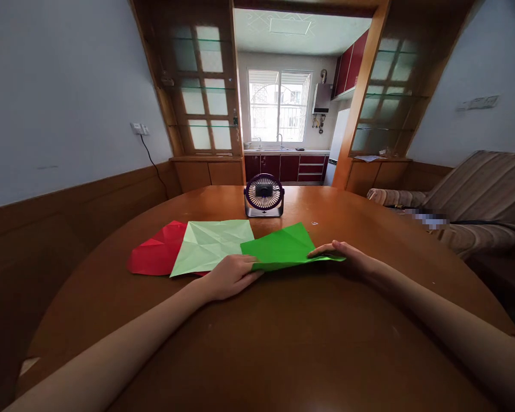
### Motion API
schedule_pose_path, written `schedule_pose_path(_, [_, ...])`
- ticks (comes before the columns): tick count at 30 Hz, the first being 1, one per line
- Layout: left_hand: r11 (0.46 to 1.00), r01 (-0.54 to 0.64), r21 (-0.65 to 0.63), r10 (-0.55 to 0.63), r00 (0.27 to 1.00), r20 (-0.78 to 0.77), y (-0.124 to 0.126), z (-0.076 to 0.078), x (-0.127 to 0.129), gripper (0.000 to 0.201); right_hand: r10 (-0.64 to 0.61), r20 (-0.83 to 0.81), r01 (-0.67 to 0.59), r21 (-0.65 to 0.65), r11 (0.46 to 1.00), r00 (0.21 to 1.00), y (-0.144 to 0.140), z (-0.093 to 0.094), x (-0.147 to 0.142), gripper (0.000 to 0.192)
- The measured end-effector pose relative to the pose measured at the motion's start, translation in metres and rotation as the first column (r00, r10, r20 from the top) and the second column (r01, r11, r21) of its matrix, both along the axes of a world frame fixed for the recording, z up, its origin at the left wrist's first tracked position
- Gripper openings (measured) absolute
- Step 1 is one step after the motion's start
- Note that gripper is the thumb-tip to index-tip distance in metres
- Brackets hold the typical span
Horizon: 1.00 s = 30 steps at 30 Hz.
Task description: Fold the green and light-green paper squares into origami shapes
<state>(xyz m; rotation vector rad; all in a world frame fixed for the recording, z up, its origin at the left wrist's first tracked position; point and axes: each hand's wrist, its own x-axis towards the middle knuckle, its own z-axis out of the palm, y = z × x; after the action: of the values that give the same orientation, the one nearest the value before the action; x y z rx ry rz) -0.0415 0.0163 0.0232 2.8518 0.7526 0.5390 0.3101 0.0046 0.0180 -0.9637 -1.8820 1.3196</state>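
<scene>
A bright green sheet of paper (283,246) lies in front of me, its near edge lifted slightly off the table. My left hand (234,277) is closed on the near left corner of this sheet, the fingertips partly hidden by it. At the right end, my right hand (354,258) grips the near right edge, with fingers resting on top of the paper. Left of it, a pale green creased sheet (214,243) lies flat, close by my left hand. Under that one, a red creased sheet (157,252) sticks out on the left.
A small dark desk fan (264,194) stands upright beyond the papers on the round-ended wooden table (257,355). A tiny white scrap (314,223) lies to the fan's right. A striped sofa (484,189) is off to the right. Behind the table a doorway opens onto a kitchen.
</scene>
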Motion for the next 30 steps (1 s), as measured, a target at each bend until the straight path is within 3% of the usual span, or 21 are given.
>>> schedule_pose_path(3, [0.983,-0.076,-0.168,0.093,0.991,0.093,0.000,-0.001,0.001,0.043,-0.073,-0.074,0.071,-0.023,0.997,0.995,0.004,0.000,0.003,0.045])
schedule_pose_path(6, [0.918,-0.156,-0.365,0.225,0.962,0.156,0.002,-0.003,0.002,0.046,-0.069,-0.145,0.074,0.029,0.997,0.987,0.008,-0.003,0.005,0.034])
schedule_pose_path(8, [0.871,-0.176,-0.459,0.294,0.935,0.198,0.003,-0.004,0.004,0.045,-0.035,-0.185,0.038,0.012,0.999,0.982,0.011,-0.006,0.005,0.036])
schedule_pose_path(11, [0.855,-0.123,-0.504,0.312,0.898,0.311,0.005,-0.007,0.007,0.038,-0.077,-0.137,0.080,0.018,0.997,0.988,0.013,-0.012,0.001,0.045])
schedule_pose_path(13, [0.863,-0.121,-0.490,0.330,0.870,0.366,0.006,-0.010,0.009,0.034,-0.163,-0.079,0.170,0.088,0.982,0.983,0.015,-0.014,-0.003,0.042])
schedule_pose_path(15, [0.877,-0.195,-0.440,0.373,0.852,0.367,0.006,-0.013,0.010,0.032,-0.256,-0.021,0.255,0.186,0.949,0.967,0.017,-0.016,-0.008,0.039])
schedule_pose_path(20, [0.883,-0.429,-0.191,0.469,0.814,0.341,0.006,-0.018,0.012,0.038,-0.490,0.154,0.375,0.464,0.803,0.858,0.024,-0.020,-0.022,0.035])
schedule_pose_path(23, [0.858,-0.498,-0.129,0.511,0.798,0.318,0.006,-0.018,0.013,0.066,-0.575,0.195,0.382,0.576,0.723,0.794,0.027,-0.022,-0.030,0.033])
schedule_pose_path(26, [0.824,-0.564,-0.058,0.556,0.784,0.276,0.005,-0.018,0.014,0.087,-0.599,0.238,0.339,0.641,0.688,0.765,0.028,-0.024,-0.035,0.038])
schedule_pose_path(30, [0.798,-0.594,0.102,0.559,0.794,0.240,0.003,-0.020,0.015,0.085,-0.627,0.311,0.278,0.697,0.662,0.715,0.028,-0.027,-0.038,0.043])
